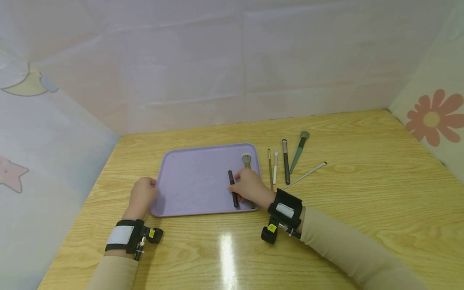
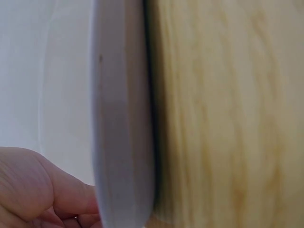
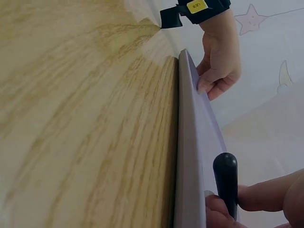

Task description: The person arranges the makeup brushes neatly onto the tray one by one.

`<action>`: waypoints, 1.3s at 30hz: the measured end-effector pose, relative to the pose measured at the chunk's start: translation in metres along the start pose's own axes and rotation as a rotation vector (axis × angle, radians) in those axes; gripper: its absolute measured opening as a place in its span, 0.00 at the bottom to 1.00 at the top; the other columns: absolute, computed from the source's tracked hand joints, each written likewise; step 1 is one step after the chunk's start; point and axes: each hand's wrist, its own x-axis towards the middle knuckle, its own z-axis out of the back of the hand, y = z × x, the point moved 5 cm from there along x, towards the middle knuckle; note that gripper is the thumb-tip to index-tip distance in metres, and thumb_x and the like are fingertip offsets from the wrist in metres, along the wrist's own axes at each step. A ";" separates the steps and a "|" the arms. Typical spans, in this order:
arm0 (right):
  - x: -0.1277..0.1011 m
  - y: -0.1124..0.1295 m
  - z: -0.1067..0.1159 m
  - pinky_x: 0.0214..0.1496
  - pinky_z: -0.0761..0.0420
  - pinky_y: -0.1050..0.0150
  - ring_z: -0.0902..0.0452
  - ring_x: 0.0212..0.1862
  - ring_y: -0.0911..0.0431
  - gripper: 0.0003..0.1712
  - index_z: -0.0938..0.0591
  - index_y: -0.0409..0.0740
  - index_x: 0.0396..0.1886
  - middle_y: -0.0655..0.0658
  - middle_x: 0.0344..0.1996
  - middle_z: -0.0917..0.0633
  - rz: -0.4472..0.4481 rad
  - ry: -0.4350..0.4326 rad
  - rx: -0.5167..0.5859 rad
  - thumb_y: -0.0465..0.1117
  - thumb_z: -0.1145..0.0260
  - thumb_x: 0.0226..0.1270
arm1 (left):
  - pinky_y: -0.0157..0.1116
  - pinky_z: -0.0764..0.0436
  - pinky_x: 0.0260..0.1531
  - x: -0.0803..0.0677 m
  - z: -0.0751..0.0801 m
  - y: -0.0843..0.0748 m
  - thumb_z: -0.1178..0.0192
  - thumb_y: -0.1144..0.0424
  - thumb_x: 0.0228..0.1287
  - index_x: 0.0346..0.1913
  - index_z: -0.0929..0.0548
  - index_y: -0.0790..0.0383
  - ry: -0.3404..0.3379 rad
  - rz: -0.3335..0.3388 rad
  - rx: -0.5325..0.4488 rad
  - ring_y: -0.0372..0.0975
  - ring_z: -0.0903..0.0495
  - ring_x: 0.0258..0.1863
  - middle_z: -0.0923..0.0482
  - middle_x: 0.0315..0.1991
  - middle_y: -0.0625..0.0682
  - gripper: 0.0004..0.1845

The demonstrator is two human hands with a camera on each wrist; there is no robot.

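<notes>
Your right hand [image 1: 250, 187] is resting inside the purple tray [image 1: 195, 181], over at about 3 o'clock on it, with your fingers curled around a black brush handle [image 1: 233, 188]. That grip is closed: the right wrist view shows your fingertips [image 3: 216, 209] pinching the black brush handle just above the tray floor, its rounded end poking up past them. Just to the right of it, a brush with a green-grey head [image 1: 247, 160] also lies in the tray, head pointing to 12 o'clock and its stem disappearing under your hand.

Your left hand [image 1: 143, 195] is at the tray's 9 o'clock edge, toward the near corner. Your fingers [image 2: 71, 199] are bent against the rim and touching it, but you can't tell whether that grip actually wraps under the rim or just presses on it.

Out on the wooden surface [image 1: 362, 193], off the tray's 3 o'clock side, five more brushes lie in a loose row: a thin gold one [image 1: 270, 169], a short white one [image 1: 275, 167], a dark one [image 1: 286, 161], a teal one [image 1: 299, 151] and a long thin white one [image 1: 306, 174] angled toward 2 o'clock. They're near each other but not touching the tray.
</notes>
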 end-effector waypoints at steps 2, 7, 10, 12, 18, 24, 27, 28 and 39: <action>0.000 0.002 -0.001 0.17 0.24 0.68 0.27 0.12 0.59 0.19 0.22 0.26 0.48 0.42 0.15 0.20 -0.002 0.003 -0.029 0.33 0.30 0.60 | 0.52 0.21 0.44 0.000 0.001 0.000 0.52 0.79 0.56 0.52 0.27 0.87 -0.002 -0.005 0.002 0.62 0.23 0.46 0.25 0.47 0.77 0.20; 0.001 0.007 -0.003 0.17 0.25 0.66 0.26 0.13 0.58 0.08 0.22 0.32 0.31 0.44 0.13 0.22 0.018 0.003 -0.121 0.33 0.31 0.61 | 0.52 0.20 0.43 0.000 0.002 -0.001 0.52 0.79 0.55 0.51 0.27 0.87 -0.003 -0.020 0.001 0.61 0.22 0.45 0.25 0.46 0.76 0.20; 0.002 0.008 -0.005 0.16 0.29 0.68 0.27 0.13 0.58 0.11 0.24 0.36 0.23 0.46 0.11 0.23 0.023 0.012 -0.161 0.34 0.32 0.62 | 0.51 0.21 0.43 0.001 0.002 -0.001 0.52 0.79 0.55 0.51 0.27 0.87 -0.003 -0.019 0.004 0.61 0.22 0.45 0.25 0.47 0.76 0.20; 0.003 0.008 -0.006 0.16 0.30 0.68 0.27 0.13 0.59 0.12 0.24 0.37 0.22 0.46 0.11 0.24 0.013 0.018 -0.165 0.35 0.33 0.64 | 0.51 0.21 0.44 0.000 0.003 0.000 0.52 0.79 0.56 0.52 0.27 0.87 0.000 -0.012 0.003 0.61 0.23 0.45 0.25 0.47 0.76 0.20; -0.001 0.012 -0.007 0.16 0.32 0.69 0.31 0.12 0.60 0.12 0.24 0.38 0.22 0.48 0.10 0.26 0.062 0.014 -0.165 0.34 0.36 0.66 | 0.51 0.21 0.44 0.001 0.003 0.001 0.52 0.78 0.59 0.53 0.27 0.86 0.012 0.016 -0.004 0.61 0.23 0.46 0.26 0.48 0.76 0.20; 0.000 0.014 -0.009 0.17 0.31 0.69 0.31 0.13 0.59 0.12 0.25 0.38 0.23 0.47 0.13 0.25 0.115 -0.016 -0.227 0.36 0.36 0.66 | 0.52 0.22 0.45 0.002 0.003 0.004 0.52 0.78 0.58 0.53 0.27 0.86 0.000 0.007 -0.002 0.61 0.23 0.47 0.26 0.49 0.76 0.20; 0.002 0.013 -0.010 0.17 0.31 0.69 0.31 0.14 0.59 0.13 0.25 0.37 0.22 0.47 0.14 0.25 0.123 -0.032 -0.273 0.36 0.36 0.67 | 0.53 0.22 0.46 0.002 0.001 0.005 0.52 0.78 0.58 0.53 0.27 0.86 -0.002 0.000 -0.009 0.62 0.24 0.48 0.26 0.49 0.77 0.20; 0.002 0.013 -0.010 0.17 0.31 0.69 0.31 0.14 0.59 0.14 0.25 0.37 0.22 0.47 0.14 0.25 0.125 -0.036 -0.284 0.36 0.36 0.67 | 0.53 0.22 0.46 0.002 0.001 0.005 0.52 0.78 0.58 0.53 0.27 0.86 0.000 0.000 -0.013 0.62 0.24 0.48 0.26 0.49 0.77 0.20; -0.004 0.010 -0.004 0.20 0.32 0.68 0.30 0.18 0.58 0.12 0.24 0.36 0.24 0.47 0.17 0.26 0.162 -0.089 -0.276 0.36 0.36 0.67 | 0.53 0.22 0.46 0.000 -0.002 0.005 0.51 0.77 0.59 0.53 0.27 0.85 0.008 0.022 -0.021 0.62 0.24 0.48 0.26 0.49 0.77 0.19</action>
